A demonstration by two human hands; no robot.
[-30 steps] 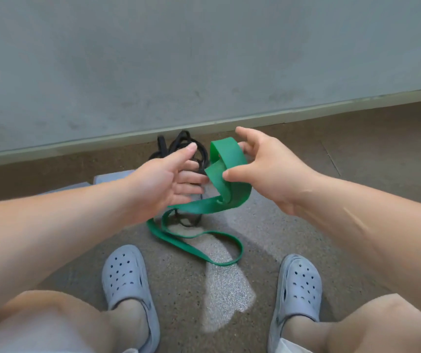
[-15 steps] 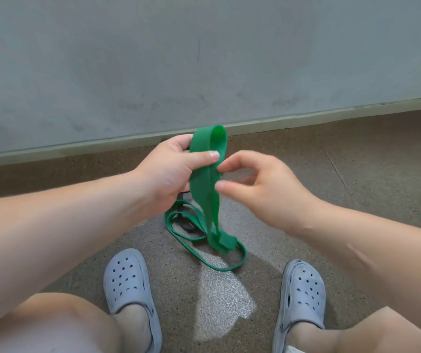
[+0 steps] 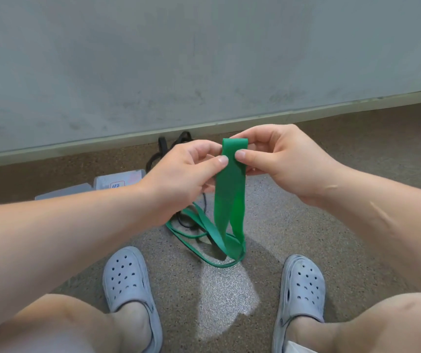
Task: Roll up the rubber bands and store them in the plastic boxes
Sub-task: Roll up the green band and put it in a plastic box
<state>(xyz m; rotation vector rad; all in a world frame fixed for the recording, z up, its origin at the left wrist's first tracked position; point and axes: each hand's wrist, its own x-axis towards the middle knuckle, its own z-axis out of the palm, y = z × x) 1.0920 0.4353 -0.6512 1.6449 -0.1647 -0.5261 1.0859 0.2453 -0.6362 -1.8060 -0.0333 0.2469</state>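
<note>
1. Speckled brown floor (image 3: 344,225) is seen in front of a plain grey wall (image 3: 204,59), and a bright patch of light (image 3: 227,291) is seen on the floor between two grey perforated shoes (image 3: 128,278).
2. The green rubber band (image 3: 229,200) is held up above the floor between the two hands, and its folded top end is gripped from both sides.
3. The left hand (image 3: 181,174) is curled, and the left edge of the fold is pinched between its thumb and its fingers (image 3: 199,151).
4. The right hand (image 3: 283,161) is curled in the same way, and the right edge of the fold is pinched between its thumb and fingers.
5. Below the fold, two flat strands are hung down side by side, and the rest of the band is laid in loose loops on the floor, just ahead of the shoes.
6. Black rubber bands (image 3: 163,146) are laid on the floor near the wall, partly hidden behind the left hand.
7. Translucent plastic boxes (image 3: 117,180) are seen on the floor, to the left of the hands, and they are partly covered by the left forearm.
8. A small printed label is seen on one box, but it cannot be read.
</note>
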